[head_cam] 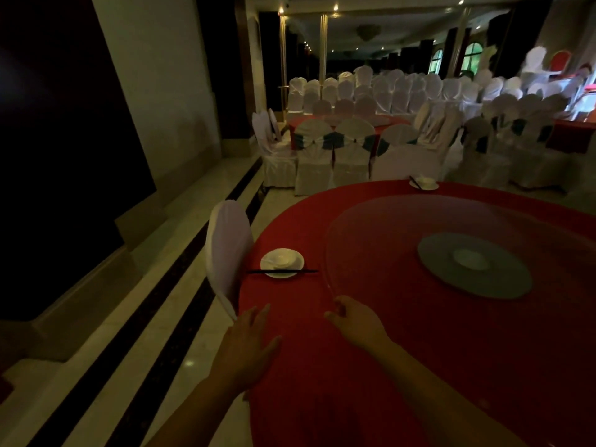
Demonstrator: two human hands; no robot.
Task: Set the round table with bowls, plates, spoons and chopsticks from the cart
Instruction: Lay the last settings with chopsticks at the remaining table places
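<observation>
While nothing was held, the left hand (pixel 250 343) was spread flat and the right hand (pixel 358 324) loosely curled over the red-clothed round table (pixel 371 398); beyond, black chopsticks (pixel 282 271) were laid across a white plate (pixel 290 264), presumably marking a seat.

A dim banquet hall: a red-clothed round table (pixel 387 366) with a glass turntable (pixel 371 227) stands near, rows of white-covered chairs (pixel 351 156) filling the far room.

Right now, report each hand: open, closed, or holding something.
Left hand: open, fingers spread, empty, at the edge of the round red-clothed table.
Right hand: fingers curled; cannot tell whether it holds anything.
</observation>
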